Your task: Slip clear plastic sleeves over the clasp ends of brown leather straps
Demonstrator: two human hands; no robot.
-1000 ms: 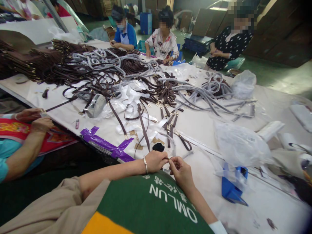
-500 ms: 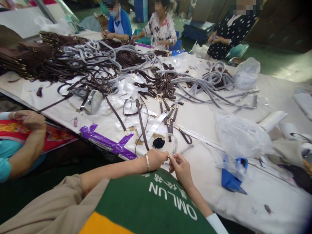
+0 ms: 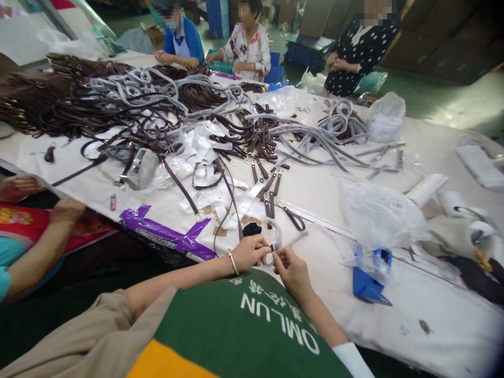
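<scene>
Green floor (image 3: 423,97) — pale glare (image 3: 466,114)

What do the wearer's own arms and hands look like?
Left hand and right hand are ungloved. The left wrist has a thin silver-coloured bangle; loose beige fabric, apparently a sleeve, meets that arm near the elbow. A pale, whitish sleeve edge shows on the right forearm.

Left hand (image 3: 253,252) pinches, close beside right hand (image 3: 291,269).

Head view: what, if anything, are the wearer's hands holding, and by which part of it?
The left hand has a small dark piece in its grip; which part is pinched cannot be told. Whether the right hand holds anything cannot be told either.
</scene>
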